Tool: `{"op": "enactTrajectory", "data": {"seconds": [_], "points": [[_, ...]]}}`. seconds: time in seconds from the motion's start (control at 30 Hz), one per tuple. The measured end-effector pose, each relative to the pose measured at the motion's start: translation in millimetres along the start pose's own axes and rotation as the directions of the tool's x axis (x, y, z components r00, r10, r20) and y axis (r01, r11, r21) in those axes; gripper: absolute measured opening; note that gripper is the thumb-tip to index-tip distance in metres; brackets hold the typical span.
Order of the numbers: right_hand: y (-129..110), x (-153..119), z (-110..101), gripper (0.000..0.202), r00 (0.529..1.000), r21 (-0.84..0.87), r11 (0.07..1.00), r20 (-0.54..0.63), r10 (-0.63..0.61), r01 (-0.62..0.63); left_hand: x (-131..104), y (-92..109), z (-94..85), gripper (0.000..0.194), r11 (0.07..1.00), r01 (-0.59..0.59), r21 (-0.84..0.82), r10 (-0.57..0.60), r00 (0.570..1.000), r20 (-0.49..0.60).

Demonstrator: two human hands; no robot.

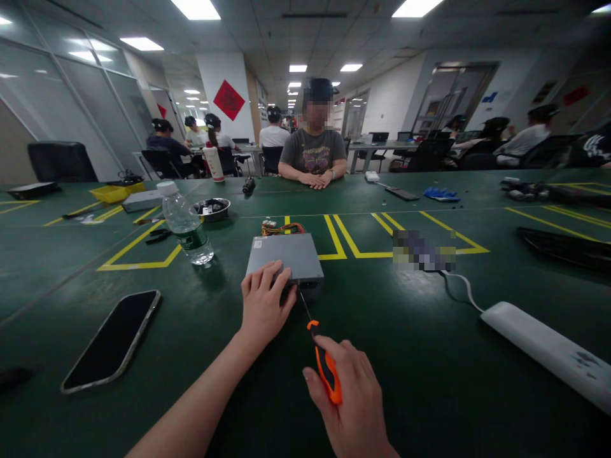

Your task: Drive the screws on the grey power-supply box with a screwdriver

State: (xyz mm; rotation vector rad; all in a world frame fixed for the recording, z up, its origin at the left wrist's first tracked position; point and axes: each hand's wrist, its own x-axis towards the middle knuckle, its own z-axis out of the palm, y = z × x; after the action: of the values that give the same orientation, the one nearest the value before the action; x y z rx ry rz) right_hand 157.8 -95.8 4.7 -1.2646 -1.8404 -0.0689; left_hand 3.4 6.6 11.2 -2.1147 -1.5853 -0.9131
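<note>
A grey metal box [291, 250] with a bundle of coloured cables [286, 228] behind it lies on the green table. My left hand [267, 298] rests on the near left part of the box, fingers spread over its top and front edge. An orange and black screwdriver [327, 367] points away from me, its tip at the near face of the box. My right hand [351, 388] is around the screwdriver's handle, thumb on the left side. What the tip touches is too small to tell.
Left of the box stand a water bottle [188, 229] and a metal bowl [212, 208]; a phone [112, 340] lies nearer. A white power strip [544, 350] is at the right. Across the green table [229, 394] sits a person [312, 152], hands on its far edge.
</note>
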Motion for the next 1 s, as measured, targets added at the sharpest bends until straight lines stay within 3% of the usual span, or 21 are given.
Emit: {"op": "enactTrajectory", "data": {"seconds": [0.1, 0.3, 0.47, 0.57, 0.8, 1.0], "points": [[-0.2, -1.8, 1.7, 0.032, 0.997, 0.028, 0.997, -0.027, 0.068, -0.067, -0.6, 0.0, 0.2, 0.028, 1.0, 0.001, 0.002, -0.001, 1.0, 0.001], [-2.4, 1.3, 0.4, 0.014, 0.995, -0.017, 0.996, -0.047, -0.093, 0.092, -0.7, 0.2, 1.7, 0.028, 1.0, 0.002, 0.0, -0.002, 1.0, -0.01], [-1.2, 0.6, -1.8, 0.023, 0.999, 0.037, 0.999, 0.017, 0.034, -0.035, 0.4, 0.4, 1.1, 0.028, 1.0, -0.004, -0.007, 0.004, 1.0, -0.02], [-1.0, -0.3, -0.2, 0.024, 0.996, 0.058, 0.995, -0.024, 0.083, -0.081, 0.3, 0.4, 0.7, 0.028, 1.0, -0.003, -0.01, 0.003, 1.0, -0.019], [-2.1, 2.2, 1.0, 0.014, 0.993, -0.054, 0.994, -0.07, -0.094, 0.09, -0.1, 0.6, 0.9, 0.029, 1.0, -0.007, -0.018, 0.007, 1.0, -0.025], [-0.3, -0.9, -1.2, 0.033, 0.999, 0.02, 0.999, -0.039, 0.032, -0.031, -0.1, -0.2, 0.9, 0.029, 1.0, -0.006, -0.003, 0.006, 1.0, -0.012]]}}
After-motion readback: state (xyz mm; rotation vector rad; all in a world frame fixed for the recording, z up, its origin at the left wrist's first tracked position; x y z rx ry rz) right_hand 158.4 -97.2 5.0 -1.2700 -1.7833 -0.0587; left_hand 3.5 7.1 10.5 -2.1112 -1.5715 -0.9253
